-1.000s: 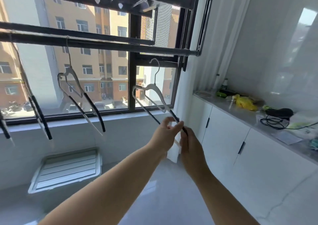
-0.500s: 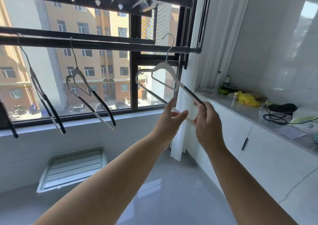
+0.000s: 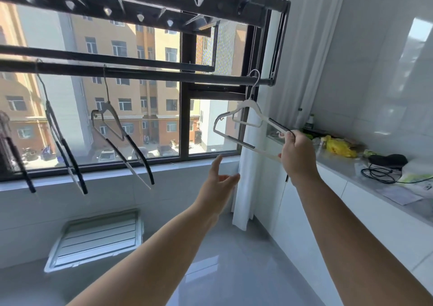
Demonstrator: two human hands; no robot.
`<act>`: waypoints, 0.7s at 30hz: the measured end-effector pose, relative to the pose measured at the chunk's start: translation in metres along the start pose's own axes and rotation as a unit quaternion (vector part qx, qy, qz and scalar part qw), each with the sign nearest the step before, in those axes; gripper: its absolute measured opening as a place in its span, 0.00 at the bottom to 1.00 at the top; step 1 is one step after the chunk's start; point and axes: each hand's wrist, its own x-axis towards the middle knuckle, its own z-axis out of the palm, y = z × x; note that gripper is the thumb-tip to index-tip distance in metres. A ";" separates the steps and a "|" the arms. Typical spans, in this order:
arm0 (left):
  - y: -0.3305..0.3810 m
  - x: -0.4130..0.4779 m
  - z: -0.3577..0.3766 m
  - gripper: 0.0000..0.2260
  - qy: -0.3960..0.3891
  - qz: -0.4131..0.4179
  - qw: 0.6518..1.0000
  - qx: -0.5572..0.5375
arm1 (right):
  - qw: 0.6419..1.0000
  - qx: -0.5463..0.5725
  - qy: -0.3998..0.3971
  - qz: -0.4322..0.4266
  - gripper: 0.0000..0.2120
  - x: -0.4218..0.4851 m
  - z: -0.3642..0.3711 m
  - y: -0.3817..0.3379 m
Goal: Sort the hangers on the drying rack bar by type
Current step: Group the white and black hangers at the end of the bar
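Clamps the right fingers (image 3: 289, 138) round the far corner of the white hanger (image 3: 239, 141), at the junction of black-sleeved shoulder and bottom rail. Probably picks that corner for leverage, to tilt and steer the hook from below. Holds the right hand (image 3: 297, 158) at about four o'clock of the hook, arm raised. Shows the left fingers (image 3: 219, 165) straight and spread, grasping nothing. Sets the left hand (image 3: 219, 184) at about seven o'clock of the hanger, apart from it, likely ready to steady the frame or reach for the next one.

Carries the hanger tilted, low corner toward nine o'clock, hook up at twelve o'clock against the three-o'clock end of the drying rack bar (image 3: 164, 73). Cannot tell whether hooked over the bar or only in front of it. Seems, judging by that spot, to be starting a group at the bar's very end, well apart from the rest.

Toward nine o'clock along the same bar, finds the nearest hung hanger (image 3: 140, 159), then the middle hung hanger (image 3: 73, 165), then the edge hanger (image 3: 20, 165), half cut off. All hang spaced apart and wear black sleeves — too alike at this range to name types.

Farther out, at three o'clock of the right hand, shows a bench (image 3: 351, 172) bearing a yellow bag (image 3: 337, 145) and a black cable (image 3: 377, 172). Hangs a white curtain (image 3: 248, 188) behind and below the held hanger.
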 end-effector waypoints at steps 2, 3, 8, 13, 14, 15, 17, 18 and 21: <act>0.000 0.000 -0.001 0.27 0.002 -0.002 1.000 0.001 | 1.000 -0.005 -0.008 -0.004 0.17 0.005 0.002 -0.003; -0.001 0.000 -0.003 0.27 0.004 -0.004 1.000 0.000 | 1.000 -0.004 -0.014 -0.005 0.17 0.007 0.004 -0.004; -0.007 0.001 -0.010 0.25 0.016 -0.014 1.000 -0.006 | 0.999 -0.013 -0.038 -0.011 0.17 0.008 0.017 -0.004; -0.010 -0.001 -0.009 0.22 0.006 -0.017 1.000 -0.017 | 0.999 -0.014 -0.044 -0.005 0.16 0.000 0.021 0.011; -0.010 -0.004 -0.009 0.21 0.006 -0.015 1.000 -0.020 | 0.998 -0.019 -0.052 -0.001 0.16 -0.002 0.021 0.014; -0.010 -0.009 -0.010 0.19 0.007 -0.011 1.000 -0.020 | 0.998 -0.027 -0.059 0.001 0.16 -0.005 0.019 0.016; -0.009 -0.020 -0.016 0.15 0.013 0.022 1.000 0.001 | 0.994 -0.098 -0.027 -0.035 0.19 -0.012 0.014 0.019; -0.007 -0.027 -0.020 0.13 0.022 0.056 0.998 0.015 | 0.986 -0.151 0.011 -0.073 0.21 -0.018 0.010 0.016; 0.005 -0.049 -0.039 0.11 0.113 0.203 0.971 0.056 | 0.969 -0.135 0.080 -0.193 0.21 -0.040 0.005 -0.013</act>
